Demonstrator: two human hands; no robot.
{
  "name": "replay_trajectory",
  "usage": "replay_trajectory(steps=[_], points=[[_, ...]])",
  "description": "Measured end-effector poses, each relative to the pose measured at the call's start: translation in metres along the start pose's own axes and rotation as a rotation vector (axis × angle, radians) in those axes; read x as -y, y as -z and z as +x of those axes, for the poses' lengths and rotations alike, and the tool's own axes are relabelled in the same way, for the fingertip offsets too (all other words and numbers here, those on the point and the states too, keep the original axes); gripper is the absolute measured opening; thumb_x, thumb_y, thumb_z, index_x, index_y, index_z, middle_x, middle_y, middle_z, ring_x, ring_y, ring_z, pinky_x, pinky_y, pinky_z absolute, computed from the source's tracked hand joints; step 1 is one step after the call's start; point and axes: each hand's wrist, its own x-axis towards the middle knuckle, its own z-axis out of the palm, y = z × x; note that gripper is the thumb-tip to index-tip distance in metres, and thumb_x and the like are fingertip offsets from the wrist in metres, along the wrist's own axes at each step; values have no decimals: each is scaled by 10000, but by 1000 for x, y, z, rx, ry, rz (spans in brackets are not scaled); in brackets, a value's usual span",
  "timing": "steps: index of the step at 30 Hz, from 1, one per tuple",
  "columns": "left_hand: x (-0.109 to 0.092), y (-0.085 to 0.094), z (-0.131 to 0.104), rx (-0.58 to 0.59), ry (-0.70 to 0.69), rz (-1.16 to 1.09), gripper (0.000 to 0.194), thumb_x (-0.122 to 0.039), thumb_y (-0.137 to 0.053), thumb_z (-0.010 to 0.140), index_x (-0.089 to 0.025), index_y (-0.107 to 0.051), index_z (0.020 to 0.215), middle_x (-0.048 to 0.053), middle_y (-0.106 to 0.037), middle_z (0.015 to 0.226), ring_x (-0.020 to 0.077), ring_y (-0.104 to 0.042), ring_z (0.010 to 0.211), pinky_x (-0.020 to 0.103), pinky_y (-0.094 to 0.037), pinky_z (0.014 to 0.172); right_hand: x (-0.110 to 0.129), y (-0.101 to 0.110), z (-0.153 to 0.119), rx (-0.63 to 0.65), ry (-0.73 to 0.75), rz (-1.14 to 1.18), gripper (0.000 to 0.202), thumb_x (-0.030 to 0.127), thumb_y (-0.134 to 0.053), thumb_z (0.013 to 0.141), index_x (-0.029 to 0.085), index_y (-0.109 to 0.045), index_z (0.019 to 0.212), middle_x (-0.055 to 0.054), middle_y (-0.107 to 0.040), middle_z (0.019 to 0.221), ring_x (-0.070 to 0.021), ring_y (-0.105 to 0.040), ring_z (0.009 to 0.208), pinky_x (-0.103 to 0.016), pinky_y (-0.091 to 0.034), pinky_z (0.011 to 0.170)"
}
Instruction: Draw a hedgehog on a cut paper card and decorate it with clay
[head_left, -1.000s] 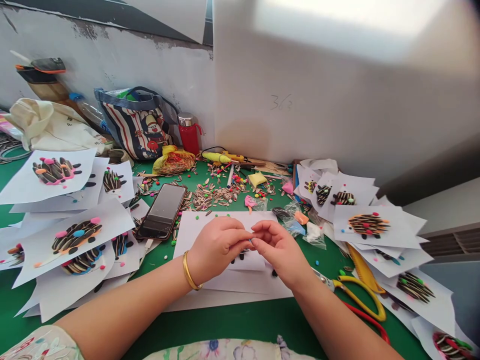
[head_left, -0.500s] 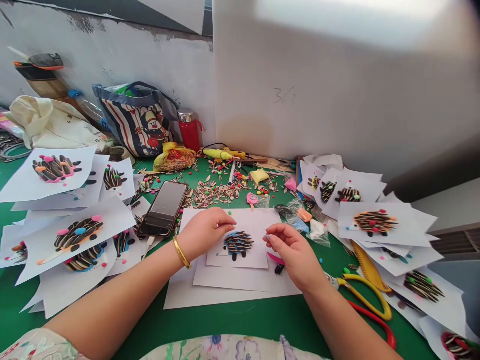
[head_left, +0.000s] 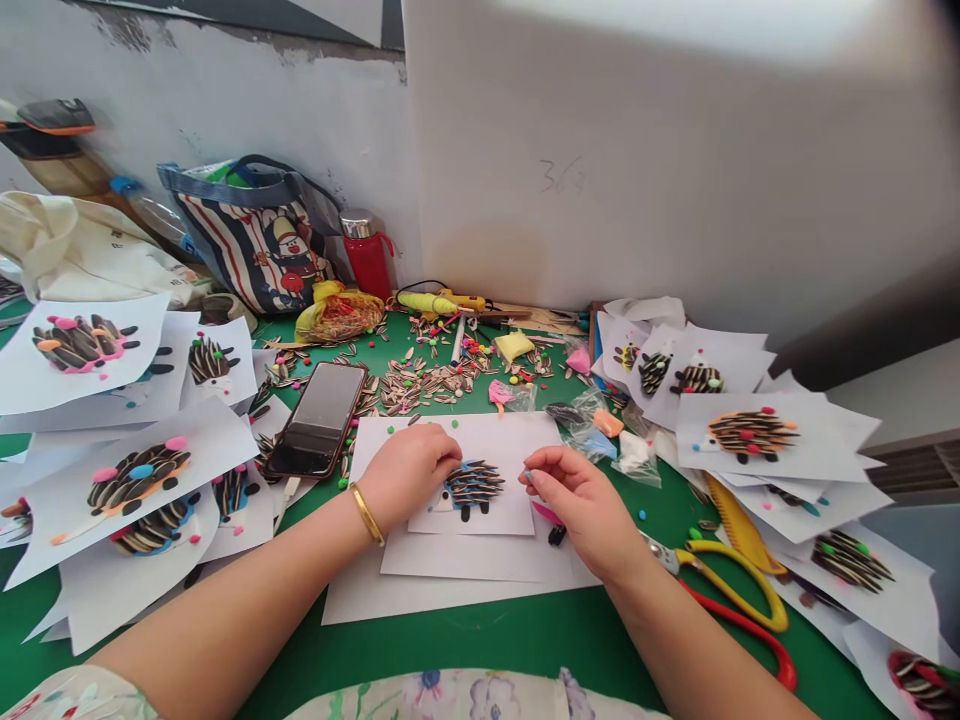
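Hands (head_left: 495, 480) now apart, no longer pinched together; seed hedgehog (head_left: 471, 485) uncovered between them; left perhaps touching it

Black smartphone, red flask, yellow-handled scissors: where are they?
Black smartphone (head_left: 316, 420), head view, middle of its dark screen.
Red flask (head_left: 369, 262), head view, its red body.
Yellow-handled scissors (head_left: 739, 585), head view, yellow handle loop.

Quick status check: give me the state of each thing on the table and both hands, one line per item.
Left hand: curled, resting on the paper beside the hedgehog.
Right hand: fingertips pinched; contents too small to tell.
Seed hedgehog: flat on the top sheet.
Phone: screen dark, face up.
Scissors: lying flat, blades hidden by the right wrist.
Red flask: upright, capped.
Striped bag: open.
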Motion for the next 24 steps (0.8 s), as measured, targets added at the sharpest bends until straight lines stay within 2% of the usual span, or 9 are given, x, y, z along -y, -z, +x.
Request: replay_trajectory(steps=[7,14,24], points=[[0,0,0,22,-67,33,225,-189,-547,928,-215,-770,929,46,-730,896,209,-641,868,340,-469,794,-1,1,0,16,-6,-27,295,464,-734,796,220,-660,944,-22,-670,881,-182,-662,908,-296,-487,820],[4,0,-11,27,-144,98,335,-120,-503,912,-249,-757,1088,64,-705,947,214,-617,872,344,-467,756,1,1,1,22,1,-50,313,476,-733,787,211,-663,939,-30,-676,875,-187,-659,890,-315,-492,826],[8,-1,-19,-13,-171,34,387,-90,-452,910,-240,-740,1121,91,-687,1010,218,-621,942,362,-520,831,0,-1,2,24,-10,-60,312,479,-736,780,210,-666,922,-39,-685,893,-199,-665,895,-337,-502,841]])
